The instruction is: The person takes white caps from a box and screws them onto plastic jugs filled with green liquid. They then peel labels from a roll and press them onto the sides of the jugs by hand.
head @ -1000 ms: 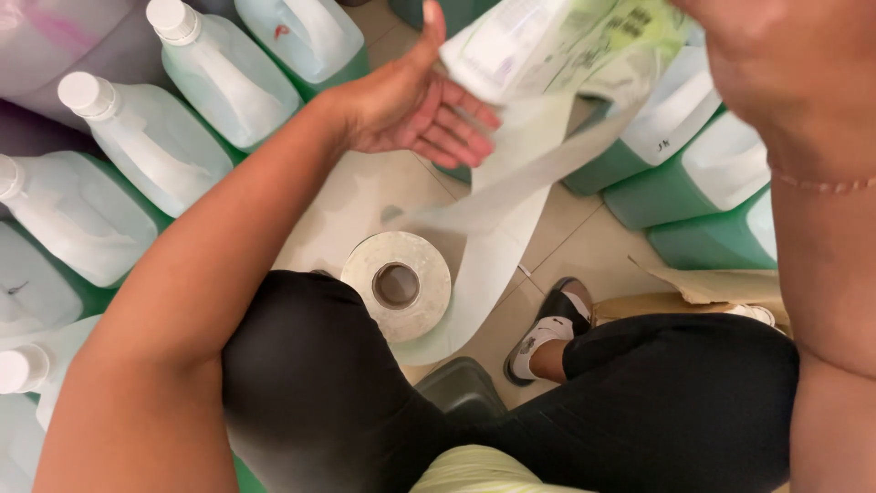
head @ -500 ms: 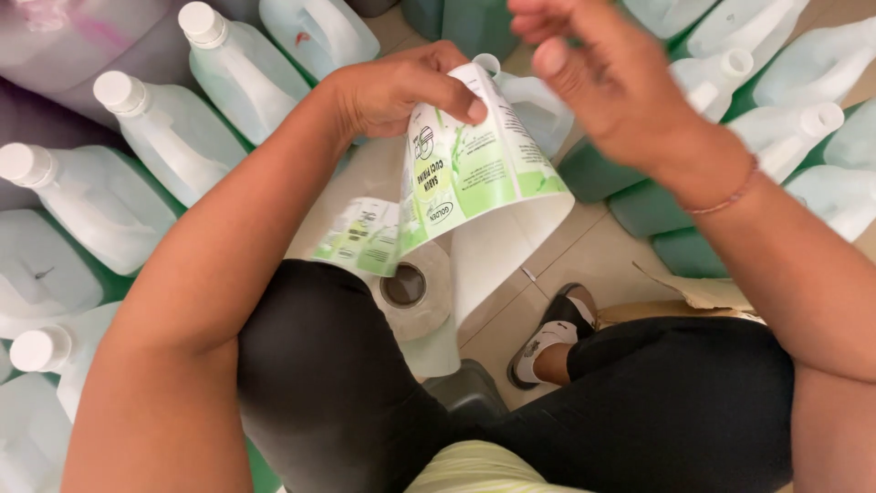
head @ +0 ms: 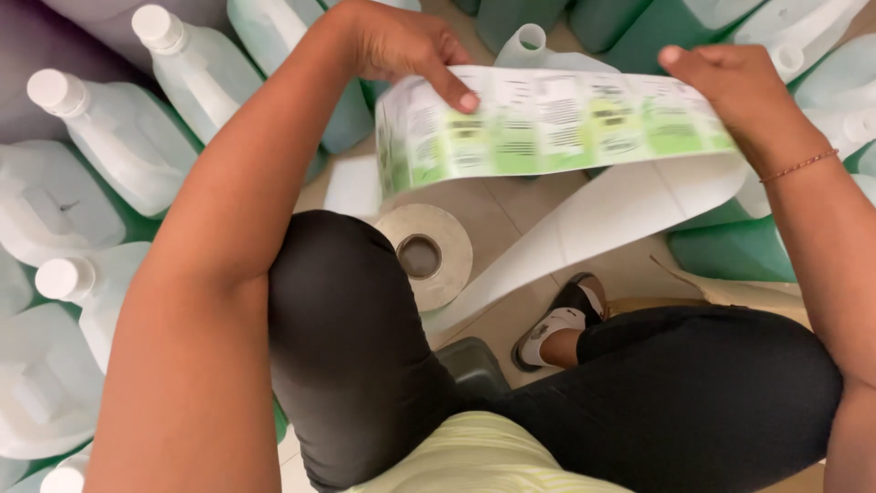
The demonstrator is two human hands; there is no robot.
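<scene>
A green and white printed label (head: pixel 557 123) is stretched flat between both hands above the floor. My left hand (head: pixel 406 46) pinches its upper left edge with thumb and fingers. My right hand (head: pixel 730 87) holds its right end. A long white backing strip (head: pixel 593 228) curls down from the label's right end to a paper roll (head: pixel 424 256) lying flat on the tiled floor beside my left knee.
Several white-capped plastic jugs (head: pixel 100 155) of pale liquid crowd the left side, and more green-based jugs (head: pixel 739 251) stand at the top and right. My legs in black trousers fill the lower frame; a foot in a dark shoe (head: pixel 557 319) rests on the tiles.
The label was bent and held mostly by my left hand; both hands have now pulled it out flat and wide, with my right hand taking hold of its right end.
</scene>
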